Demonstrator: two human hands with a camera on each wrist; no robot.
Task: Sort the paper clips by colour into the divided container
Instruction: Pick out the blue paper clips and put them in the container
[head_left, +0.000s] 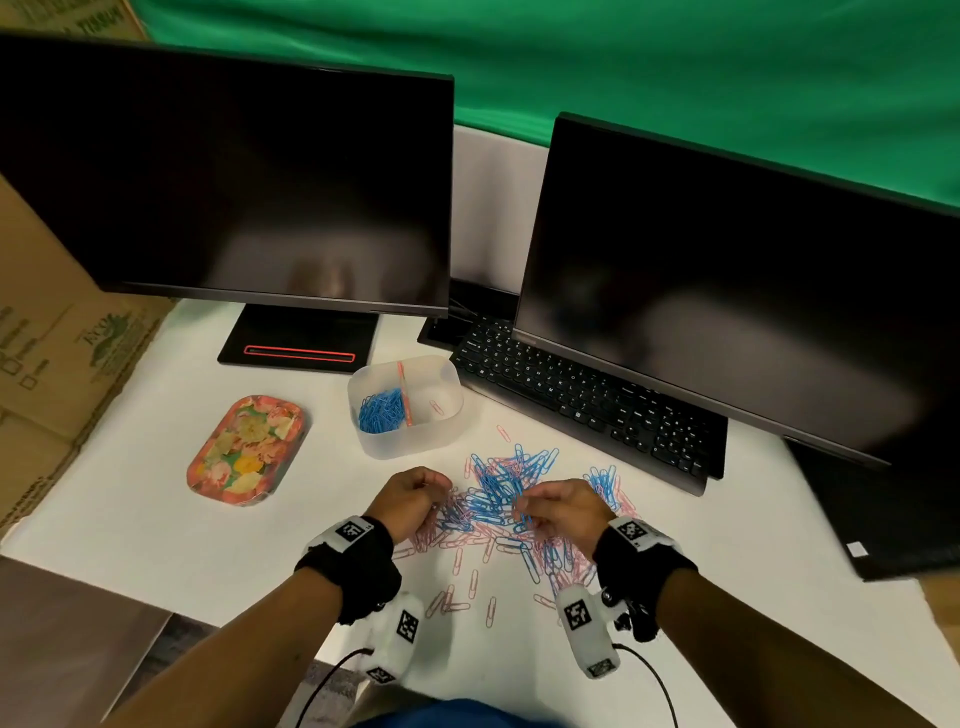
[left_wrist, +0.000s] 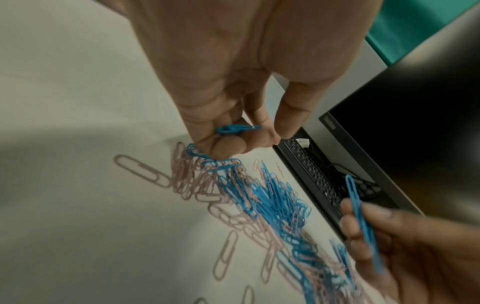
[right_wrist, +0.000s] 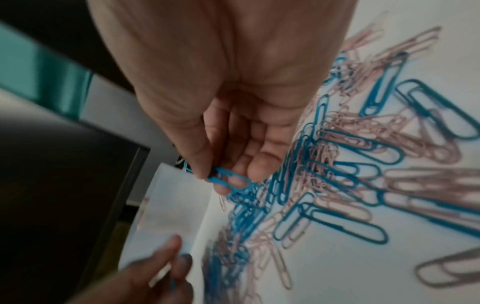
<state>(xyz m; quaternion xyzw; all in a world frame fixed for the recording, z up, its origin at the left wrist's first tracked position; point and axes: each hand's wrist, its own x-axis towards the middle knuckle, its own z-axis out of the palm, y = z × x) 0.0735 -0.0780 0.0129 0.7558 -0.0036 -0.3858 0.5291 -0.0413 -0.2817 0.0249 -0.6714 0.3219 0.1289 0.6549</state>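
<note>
A translucent divided container (head_left: 405, 408) stands on the white surface (head_left: 156, 519), and serves as the reference here. Its left compartment holds a heap of blue clips (head_left: 382, 410); its right compartment holds a single pink clip (head_left: 435, 407). Just in front of the container, toward the person, lies a mixed pile of blue and pink paper clips (head_left: 498, 512), with stray pink clips (head_left: 470, 584) scattered nearer still. The left hand (head_left: 410, 501) hovers at the pile's left edge, fingers curled around a blue clip (left_wrist: 237, 129). The right hand (head_left: 563, 509) is over the pile's middle, thumb and fingers pinching another blue clip (right_wrist: 228, 179). Left of the container sits a floral tray (head_left: 247, 449); to its right, a black keyboard (head_left: 582, 397); behind it stand two dark monitors (head_left: 228, 176).
</note>
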